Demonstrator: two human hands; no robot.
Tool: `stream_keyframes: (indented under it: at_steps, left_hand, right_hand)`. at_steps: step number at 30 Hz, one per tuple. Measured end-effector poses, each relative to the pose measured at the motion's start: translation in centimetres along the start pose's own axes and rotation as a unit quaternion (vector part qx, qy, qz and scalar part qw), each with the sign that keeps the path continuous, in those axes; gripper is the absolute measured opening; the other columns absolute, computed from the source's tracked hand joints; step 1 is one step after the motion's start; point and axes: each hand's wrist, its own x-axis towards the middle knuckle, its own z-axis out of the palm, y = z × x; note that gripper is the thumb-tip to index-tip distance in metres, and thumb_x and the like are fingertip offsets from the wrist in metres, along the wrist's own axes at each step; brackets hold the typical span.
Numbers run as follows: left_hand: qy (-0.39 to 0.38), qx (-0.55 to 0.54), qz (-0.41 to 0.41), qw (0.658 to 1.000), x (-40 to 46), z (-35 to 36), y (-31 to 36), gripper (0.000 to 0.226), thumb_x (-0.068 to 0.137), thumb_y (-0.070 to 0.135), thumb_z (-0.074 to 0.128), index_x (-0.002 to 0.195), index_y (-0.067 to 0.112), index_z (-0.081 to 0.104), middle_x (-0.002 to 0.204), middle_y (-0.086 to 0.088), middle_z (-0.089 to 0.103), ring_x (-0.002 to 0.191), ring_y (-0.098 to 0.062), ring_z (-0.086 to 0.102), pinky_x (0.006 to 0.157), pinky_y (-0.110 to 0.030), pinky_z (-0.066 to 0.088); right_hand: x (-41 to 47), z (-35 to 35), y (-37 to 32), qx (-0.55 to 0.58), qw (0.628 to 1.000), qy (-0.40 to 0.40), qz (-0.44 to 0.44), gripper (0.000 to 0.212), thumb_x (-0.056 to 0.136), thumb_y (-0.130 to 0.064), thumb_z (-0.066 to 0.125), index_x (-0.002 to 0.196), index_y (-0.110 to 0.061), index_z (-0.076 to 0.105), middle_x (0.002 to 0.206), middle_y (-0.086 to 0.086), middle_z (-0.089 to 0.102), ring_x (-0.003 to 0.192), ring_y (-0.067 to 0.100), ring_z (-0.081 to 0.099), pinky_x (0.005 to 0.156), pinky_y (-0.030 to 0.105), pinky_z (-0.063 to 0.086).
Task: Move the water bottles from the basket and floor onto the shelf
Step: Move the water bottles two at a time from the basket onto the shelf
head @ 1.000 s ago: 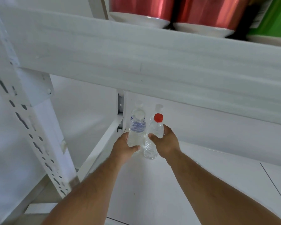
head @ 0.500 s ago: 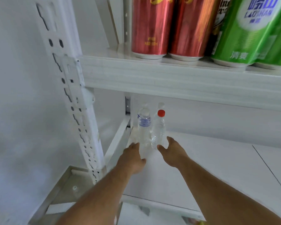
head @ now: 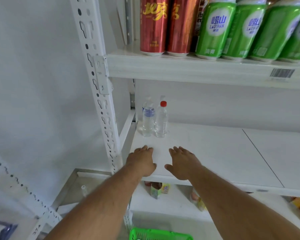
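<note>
**Two bottles on the shelf, both hands free**

Middle shelf (head: 215, 153), white board, far left corner: two clear water bottles stand upright, side by side, touching or nearly so. Left one, blue-label bottle (head: 148, 121), has a clear cap. Right one, red-cap bottle (head: 161, 121), has no visible label. Behind them, a fainter pair of bottle tops shows against the back wall; cannot tell whether reflections or more bottles.

Left hand (head: 142, 161) hovers over the shelf's front left edge, palm down, fingers straight and relaxed, holding nothing. Right hand (head: 182, 162) just beside it, same pose, fingers spread a little, also holding nothing. Both hands sit apart from the bottles, nearer the camera.

Upper shelf (head: 180, 70): red cans (head: 166, 26) at left, green cans (head: 241, 28) at right, barcode tag (head: 281, 73) on the front lip.

Bottom of view: rim of a green basket (head: 159, 235). Small packets (head: 157, 189) on the shelf below.
</note>
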Motion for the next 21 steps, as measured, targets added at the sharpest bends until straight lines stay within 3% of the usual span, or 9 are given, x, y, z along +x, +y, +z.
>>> stream_keyframes:
  at_steps: [6, 11, 16, 21]
  left_hand:
    - [0.005, 0.002, -0.024, 1.000, -6.4, 2.0, 4.0, 0.072, 0.086, 0.047, 0.056, 0.149, 0.022, 0.032, 0.155, 0.001, 0.034, 0.135, -0.028, 0.040, 0.106, -0.044, 0.040]
    - [-0.032, -0.015, -0.019, 0.999, -12.2, 7.9, 7.8, 0.062, 0.081, 0.046, 0.056, 0.138, 0.025, 0.045, 0.143, -0.001, 0.050, 0.124, -0.030, 0.052, 0.099, -0.043, 0.047]
    - [-0.109, -0.016, -0.026, 0.994, -16.4, 14.9, 9.5, 0.074, 0.086, 0.050, 0.057, 0.150, 0.023, 0.031, 0.154, -0.001, 0.037, 0.133, -0.028, 0.043, 0.106, -0.042, 0.042]
    - [-0.158, -0.057, -0.059, 0.984, -18.0, 20.6, 8.5, 0.073, 0.086, 0.049, 0.059, 0.149, 0.022, 0.033, 0.152, -0.004, 0.041, 0.133, -0.029, 0.045, 0.106, -0.041, 0.042]
  right_hand:
    - [-7.6, 2.4, 1.4, 0.036, 0.999, 0.005, -0.019, 0.075, 0.093, -0.055, 0.049, 0.151, -0.012, 0.028, 0.158, 0.008, 0.030, 0.144, 0.028, 0.027, 0.114, 0.042, 0.029]
    - [-14.8, 7.6, 3.8, 0.046, 0.998, -0.033, -0.027, 0.074, 0.092, -0.057, 0.046, 0.147, -0.009, 0.034, 0.152, 0.011, 0.039, 0.138, 0.032, 0.037, 0.112, 0.046, 0.033]
    - [-20.0, 13.6, 5.8, 0.100, 0.991, -0.088, 0.016, 0.069, 0.092, -0.056, 0.050, 0.142, -0.010, 0.038, 0.146, 0.010, 0.044, 0.133, 0.032, 0.042, 0.106, 0.046, 0.040]
    - [-22.3, 18.4, 6.6, 0.129, 0.980, -0.142, 0.053, 0.070, 0.093, -0.054, 0.050, 0.145, -0.011, 0.034, 0.147, 0.010, 0.043, 0.132, 0.032, 0.043, 0.106, 0.044, 0.040]
